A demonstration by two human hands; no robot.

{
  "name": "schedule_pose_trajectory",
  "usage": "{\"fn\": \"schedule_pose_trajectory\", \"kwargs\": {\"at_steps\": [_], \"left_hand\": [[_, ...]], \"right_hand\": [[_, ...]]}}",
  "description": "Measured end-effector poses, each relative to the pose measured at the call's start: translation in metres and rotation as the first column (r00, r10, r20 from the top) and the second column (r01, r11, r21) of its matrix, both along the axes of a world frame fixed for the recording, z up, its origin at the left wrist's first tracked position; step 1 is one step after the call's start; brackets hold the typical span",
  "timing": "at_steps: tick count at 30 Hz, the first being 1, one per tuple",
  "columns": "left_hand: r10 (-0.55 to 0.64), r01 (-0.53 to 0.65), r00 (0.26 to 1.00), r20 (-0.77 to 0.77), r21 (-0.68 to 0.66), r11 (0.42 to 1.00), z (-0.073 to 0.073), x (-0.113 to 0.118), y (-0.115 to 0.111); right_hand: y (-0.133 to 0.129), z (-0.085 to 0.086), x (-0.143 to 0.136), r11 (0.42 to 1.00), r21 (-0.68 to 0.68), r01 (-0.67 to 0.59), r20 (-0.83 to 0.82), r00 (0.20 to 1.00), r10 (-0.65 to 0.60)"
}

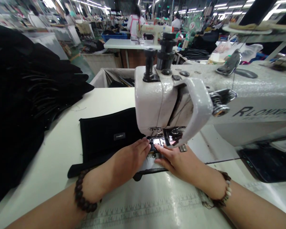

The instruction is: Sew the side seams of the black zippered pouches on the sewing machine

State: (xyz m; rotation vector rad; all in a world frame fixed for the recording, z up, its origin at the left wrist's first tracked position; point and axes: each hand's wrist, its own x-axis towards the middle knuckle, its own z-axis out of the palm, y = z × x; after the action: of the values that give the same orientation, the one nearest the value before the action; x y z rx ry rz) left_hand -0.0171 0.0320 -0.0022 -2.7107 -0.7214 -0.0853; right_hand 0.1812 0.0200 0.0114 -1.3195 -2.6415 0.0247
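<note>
A black fabric piece with a small sewn-on label lies under the head of a white sewing machine. My left hand rests on the fabric just left of the presser foot, its fingers stretched out and lying flat. On the other side of the foot, my right hand has its fingers extended and apart, with the fingertips close to the lit needle area. The fabric's lower edge shows below both hands. The needle point itself is hidden behind the machine head and fingers.
A large heap of black fabric pieces stands at the left. A dark phone-like device lies at the right. Ruler markings run along the front of the white table. Behind it are a fabric-lined bin and another sewing machine.
</note>
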Motion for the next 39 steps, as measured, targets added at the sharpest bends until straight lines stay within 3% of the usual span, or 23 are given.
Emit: {"fn": "schedule_pose_trajectory", "kwargs": {"at_steps": [5, 11, 21, 27, 31, 35, 39], "left_hand": [[0.072, -0.071, 0.997, 0.002, -0.104, 0.992, 0.000, 0.002, 0.007], [0.039, -0.031, 0.998, 0.051, -0.151, 0.988, 0.002, 0.000, 0.015], [-0.017, 0.018, 0.997, -0.079, 0.015, 1.000, 0.002, -0.002, 0.009], [0.000, -0.001, 1.000, -0.019, -0.034, 0.999, 0.000, -0.003, 0.005], [0.027, -0.025, 0.999, 0.033, -0.070, 0.997, 0.001, 0.000, 0.007], [0.160, -0.149, 0.986, 0.050, -0.184, 0.972, 0.008, 0.001, 0.005], [0.380, -0.360, 0.922, 0.068, -0.206, 0.910, 0.013, -0.013, 0.013]], "right_hand": [[0.002, -0.002, 0.000, 0.999, -0.044, 0.009, -0.041, 0.999, -0.011], [0.004, -0.004, 0.002, 0.998, -0.055, 0.003, -0.068, 0.998, -0.006], [0.005, -0.003, 0.000, 0.997, -0.058, -0.055, -0.078, 0.996, 0.050], [0.005, -0.018, 0.005, 0.997, -0.019, -0.076, -0.104, 0.992, 0.074], [0.005, -0.029, 0.008, 0.993, 0.091, -0.070, -0.141, 0.987, 0.083], [0.002, -0.034, 0.013, 0.978, 0.207, -0.039, -0.133, 0.989, 0.067], [0.004, -0.039, 0.021, 0.982, 0.163, -0.099, -0.138, 0.983, 0.122]]}}
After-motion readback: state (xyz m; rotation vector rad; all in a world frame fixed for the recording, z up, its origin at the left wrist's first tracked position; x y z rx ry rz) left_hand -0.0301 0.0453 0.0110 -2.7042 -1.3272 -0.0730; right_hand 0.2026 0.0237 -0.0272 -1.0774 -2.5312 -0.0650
